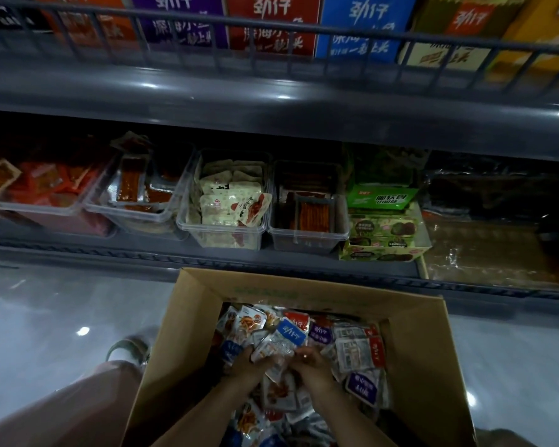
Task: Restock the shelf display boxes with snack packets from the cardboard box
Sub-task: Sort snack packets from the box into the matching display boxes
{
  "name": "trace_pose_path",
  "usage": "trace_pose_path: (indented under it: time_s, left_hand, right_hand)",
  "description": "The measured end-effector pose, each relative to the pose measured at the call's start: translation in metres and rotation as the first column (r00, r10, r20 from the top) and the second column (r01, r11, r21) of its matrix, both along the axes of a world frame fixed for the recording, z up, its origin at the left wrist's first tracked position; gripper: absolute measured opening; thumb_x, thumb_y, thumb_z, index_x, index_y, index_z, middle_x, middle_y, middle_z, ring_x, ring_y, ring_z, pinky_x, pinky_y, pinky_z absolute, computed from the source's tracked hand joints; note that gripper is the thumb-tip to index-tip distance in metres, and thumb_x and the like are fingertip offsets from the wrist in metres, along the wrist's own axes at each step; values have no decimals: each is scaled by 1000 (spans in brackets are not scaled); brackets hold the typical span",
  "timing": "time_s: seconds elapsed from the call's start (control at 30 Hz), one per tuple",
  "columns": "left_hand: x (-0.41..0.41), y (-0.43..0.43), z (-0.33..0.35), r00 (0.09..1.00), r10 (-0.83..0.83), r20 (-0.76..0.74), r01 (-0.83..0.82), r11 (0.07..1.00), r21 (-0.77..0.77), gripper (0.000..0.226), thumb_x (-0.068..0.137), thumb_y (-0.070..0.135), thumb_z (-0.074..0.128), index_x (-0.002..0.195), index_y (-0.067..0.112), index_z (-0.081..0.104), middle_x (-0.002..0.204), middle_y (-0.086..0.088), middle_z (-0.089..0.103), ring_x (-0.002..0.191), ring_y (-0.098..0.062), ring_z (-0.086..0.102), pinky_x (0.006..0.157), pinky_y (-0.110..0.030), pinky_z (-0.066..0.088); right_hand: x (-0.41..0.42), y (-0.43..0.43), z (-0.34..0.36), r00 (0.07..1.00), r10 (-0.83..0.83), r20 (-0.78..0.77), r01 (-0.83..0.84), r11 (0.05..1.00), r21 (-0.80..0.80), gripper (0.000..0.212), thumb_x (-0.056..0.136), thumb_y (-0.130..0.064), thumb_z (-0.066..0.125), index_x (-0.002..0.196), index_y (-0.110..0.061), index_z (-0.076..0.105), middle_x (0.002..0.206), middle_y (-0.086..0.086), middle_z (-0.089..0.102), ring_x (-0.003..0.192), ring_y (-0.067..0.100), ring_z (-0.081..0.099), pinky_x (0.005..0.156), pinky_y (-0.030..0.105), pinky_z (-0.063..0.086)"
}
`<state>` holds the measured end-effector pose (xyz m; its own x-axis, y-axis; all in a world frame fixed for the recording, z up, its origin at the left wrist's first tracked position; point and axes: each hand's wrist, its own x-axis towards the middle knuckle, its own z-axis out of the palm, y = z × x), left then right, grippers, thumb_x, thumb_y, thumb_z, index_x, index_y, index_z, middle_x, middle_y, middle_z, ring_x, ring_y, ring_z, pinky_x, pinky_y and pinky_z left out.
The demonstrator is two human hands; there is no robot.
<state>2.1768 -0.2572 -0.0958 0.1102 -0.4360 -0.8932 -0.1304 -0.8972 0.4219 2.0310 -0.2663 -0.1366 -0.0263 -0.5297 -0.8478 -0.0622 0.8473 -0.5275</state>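
Note:
An open cardboard box [194, 304] stands on the floor below me, full of small snack packets in blue, red, purple and white. Both hands are inside it. My left hand [250, 366] grips a bunch of packets [273, 350], a blue-labelled packet [291, 332] on top. My right hand [310, 364] is curled against the same bunch from the right. On the upper shelf stands a row of display boxes: purple [178, 24], red [271, 25], blue [362, 30].
The lower shelf holds clear plastic bins [226, 233] of packets, a green carton [381, 195] and a brown box [484, 250] at the right. A grey wire rail [271, 25] fronts the upper shelf. My knee [78, 404] and sandal [128, 348] are left of the box on the glossy floor.

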Motion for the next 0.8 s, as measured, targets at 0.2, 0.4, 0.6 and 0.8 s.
trace_pose_path:
  time_s: [0.2,0.4,0.6,0.8]
  left_hand:
    - [9,6,-5,985,-65,-162,61,998,-29,88,60,50,84,135,20,49,123,-3,64,111,-22,62,100,-42,47]
    - [-6,-11,112,934,-280,-223,228,946,-232,34,84,35,70,111,19,58,91,10,67,70,3,68,80,-22,56]
    - [-12,-34,199,948,-285,-144,204,888,-413,45,89,47,56,112,8,61,93,-8,75,87,-23,72,86,-38,56]
    - [-8,-33,249,986,-92,-136,-11,791,-612,21,100,28,47,104,12,60,79,-4,71,66,-15,68,51,-22,49]
  right_hand:
    - [-8,-4,37,979,-22,202,9,998,66,35,83,-31,73,111,-9,67,103,10,72,91,26,69,81,38,55]
    - [-28,-19,104,994,-23,106,33,995,-94,58,62,-60,78,108,-26,70,107,3,72,103,25,66,100,46,46]
    - [-47,-39,221,974,-125,188,187,914,-360,26,86,-23,69,107,-8,70,102,11,73,100,30,67,96,47,50]
    - [-72,-21,308,937,-183,298,320,792,-520,20,89,-15,63,107,-8,66,98,10,74,86,19,70,75,31,54]
